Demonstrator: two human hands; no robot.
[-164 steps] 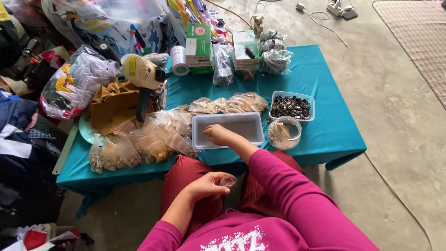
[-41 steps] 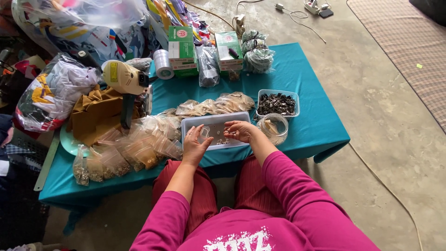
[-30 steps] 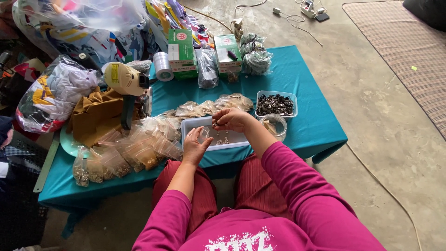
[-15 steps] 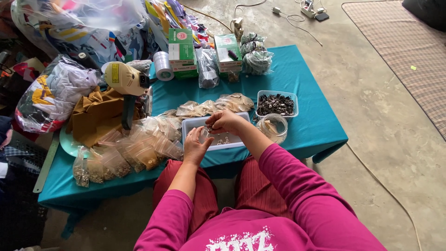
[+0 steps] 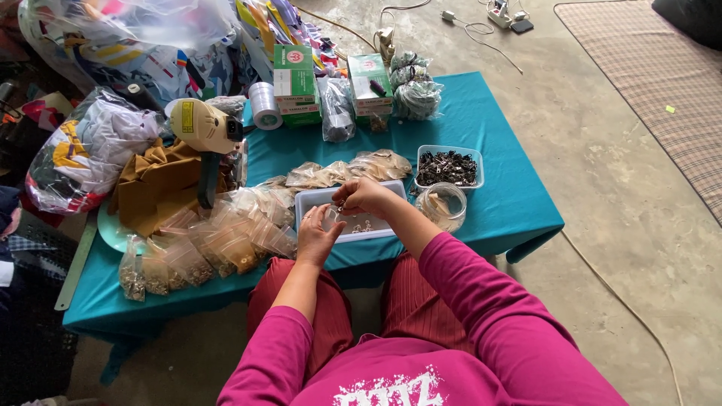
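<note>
A shallow white tray [image 5: 312, 198] with small metal pieces lies on the teal-covered table [image 5: 496, 203] in front of me. My left hand [image 5: 317, 234] is held over the tray's left end, palm up and fingers curled around a small clear bag. Just above it, over the tray's middle, my right hand [image 5: 361, 195] pinches a few small metal pieces between its fingertips at the bag's mouth. The bag itself is hard to make out.
Several small filled clear bags [image 5: 218, 244] lie left of the tray, more behind it [image 5: 353, 167]. A tub of dark metal parts [image 5: 449, 167] and a round clear container [image 5: 441, 204] sit to the right. Green boxes [image 5: 293, 83], tape roll [image 5: 264, 104], brown cloth [image 5: 158, 184] and stuffed plastic bags [image 5: 90, 146] crowd the back left.
My left hand has come up from my lap to the tray. My right hand lifted from the tray and moved left to meet it, fingers pinched.
</note>
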